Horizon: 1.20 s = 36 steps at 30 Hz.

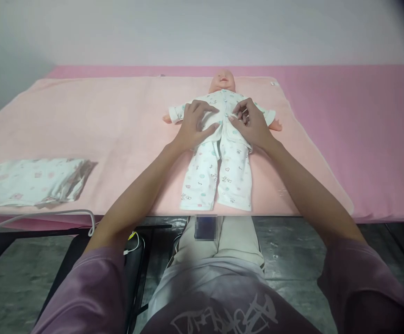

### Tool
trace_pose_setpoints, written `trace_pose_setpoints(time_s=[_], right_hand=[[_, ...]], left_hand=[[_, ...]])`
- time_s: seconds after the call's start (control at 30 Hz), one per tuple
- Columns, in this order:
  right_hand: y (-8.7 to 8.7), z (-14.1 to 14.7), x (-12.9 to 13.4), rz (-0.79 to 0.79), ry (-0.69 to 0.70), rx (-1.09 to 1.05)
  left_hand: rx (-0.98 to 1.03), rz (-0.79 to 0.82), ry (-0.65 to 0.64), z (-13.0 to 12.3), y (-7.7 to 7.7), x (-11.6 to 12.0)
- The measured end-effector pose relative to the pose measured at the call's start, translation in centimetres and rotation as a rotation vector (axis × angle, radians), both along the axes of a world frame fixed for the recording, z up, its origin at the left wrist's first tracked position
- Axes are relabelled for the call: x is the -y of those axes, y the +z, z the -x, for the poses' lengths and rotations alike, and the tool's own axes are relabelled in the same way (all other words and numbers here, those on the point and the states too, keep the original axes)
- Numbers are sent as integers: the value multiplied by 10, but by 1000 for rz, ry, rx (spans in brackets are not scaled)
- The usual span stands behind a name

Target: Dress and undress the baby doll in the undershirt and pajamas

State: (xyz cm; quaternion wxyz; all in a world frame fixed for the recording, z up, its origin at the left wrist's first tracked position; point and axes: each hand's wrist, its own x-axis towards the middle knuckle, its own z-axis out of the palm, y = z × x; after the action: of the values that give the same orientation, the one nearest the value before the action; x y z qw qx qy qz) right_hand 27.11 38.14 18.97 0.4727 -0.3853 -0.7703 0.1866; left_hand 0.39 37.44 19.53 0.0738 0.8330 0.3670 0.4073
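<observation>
The doll (223, 81) lay face up on pink cloth (118, 116), arms outspread, in a white patterned shirt (224, 100) and matching pants (235, 178).

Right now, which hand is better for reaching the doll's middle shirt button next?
Probably the right. The right hand has its thumb and fingers curled close beside the middle button. The left hand is spread over the other side of the shirt, its fingertips a bit farther away.

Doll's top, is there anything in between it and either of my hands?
Nothing visible is in between: the left hand and the right hand are both right at the front of the doll's top. The folded patterned cloth lies far off to the left, not between them.
</observation>
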Motion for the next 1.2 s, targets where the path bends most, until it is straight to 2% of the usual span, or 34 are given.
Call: trace_pose_setpoints(time_s=[0.2, 0.3, 0.63, 0.9, 1.2], right_hand=[[20, -3, 22, -9, 144, 178], [24, -4, 25, -9, 172, 236], [12, 1, 23, -35, 91, 231], [7, -4, 22, -10, 76, 203], [6, 1, 24, -8, 17, 160]], left_hand=[[-87, -12, -42, 4, 4, 0], [-118, 0, -84, 8, 8, 0], [-102, 120, -258, 10, 18, 7], [-151, 118, -264, 11, 18, 9], [-31, 189, -265, 8, 10, 6]])
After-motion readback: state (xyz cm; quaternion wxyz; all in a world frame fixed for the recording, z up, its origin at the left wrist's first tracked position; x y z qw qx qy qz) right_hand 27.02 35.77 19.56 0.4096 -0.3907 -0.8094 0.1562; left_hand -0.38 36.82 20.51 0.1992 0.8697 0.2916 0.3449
